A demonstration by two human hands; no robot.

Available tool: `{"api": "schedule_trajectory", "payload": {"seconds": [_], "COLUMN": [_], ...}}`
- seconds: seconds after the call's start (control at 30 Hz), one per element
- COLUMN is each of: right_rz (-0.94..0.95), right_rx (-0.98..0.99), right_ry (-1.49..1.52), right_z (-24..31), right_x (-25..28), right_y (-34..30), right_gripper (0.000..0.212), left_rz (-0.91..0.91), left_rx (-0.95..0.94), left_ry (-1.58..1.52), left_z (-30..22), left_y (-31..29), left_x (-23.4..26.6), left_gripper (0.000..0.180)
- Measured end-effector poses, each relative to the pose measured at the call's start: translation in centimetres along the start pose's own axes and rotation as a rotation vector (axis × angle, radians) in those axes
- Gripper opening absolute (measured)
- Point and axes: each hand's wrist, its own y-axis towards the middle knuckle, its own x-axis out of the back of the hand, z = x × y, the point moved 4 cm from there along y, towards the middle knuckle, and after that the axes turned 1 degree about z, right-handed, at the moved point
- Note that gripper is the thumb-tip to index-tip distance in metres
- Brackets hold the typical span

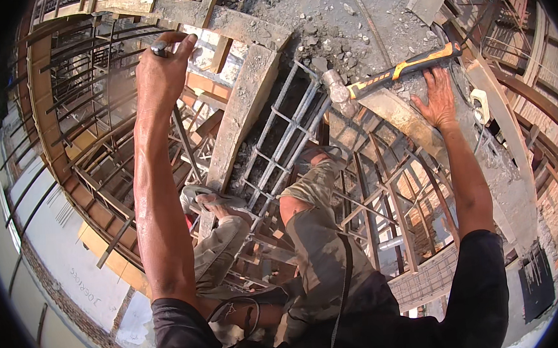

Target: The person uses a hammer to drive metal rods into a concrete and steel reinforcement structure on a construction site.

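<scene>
My left hand [163, 75] is raised at the upper left, its fingers closed around a dark metal rod [159, 48]. Only the rod's rounded end shows above the fist, so its full shape is hidden. My right hand [439, 101] rests with spread fingers on the rough concrete edge, its fingertips right by the handle of a hammer [407, 68]. Black and orange covers that handle, and the dusty steel head [338, 91] points left over the end of a wooden board [408, 120]. Between my arms runs a rebar cage [286, 131] in a narrow trench.
A thick timber plank [242, 115] lines the trench's left side. Beyond it lies a concrete slab [384, 11] with rubble and a loose bar [369, 25]. My feet stand on either side of the cage, above open wooden scaffolding [384, 199]. Rebar ends [84, 65] stick out at left.
</scene>
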Motion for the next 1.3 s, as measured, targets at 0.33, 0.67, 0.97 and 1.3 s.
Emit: {"api": "schedule_trajectory", "payload": {"seconds": [0.33, 0.67, 0.97, 1.3], "right_rz": [-0.047, -0.036, -0.021, -0.010], "right_rx": [0.010, -0.091, -0.143, -0.695], "right_ry": [0.042, 0.018, -0.018, -0.182], "right_z": [-0.1, -0.3, -0.4, 1.8], "right_x": [-0.3, -0.3, -0.1, -2.8], "right_y": [0.1, 0.0, 0.6, 1.6], "right_gripper": [0.082, 0.088, 0.082, 0.060], "left_rz": [-0.235, -0.212, -0.221, -0.123], "left_rx": [-0.672, -0.725, -0.675, -0.640], "left_ry": [0.045, 0.290, 0.282, 0.266], "left_z": [-3.9, -1.3, -0.8, -0.6], "left_y": [9.4, 9.8, 10.0, 10.6], "left_x": [-9.3, -17.8, -19.6, -19.4], "left_gripper": [0.030, 0.027, 0.026, 0.017]}}
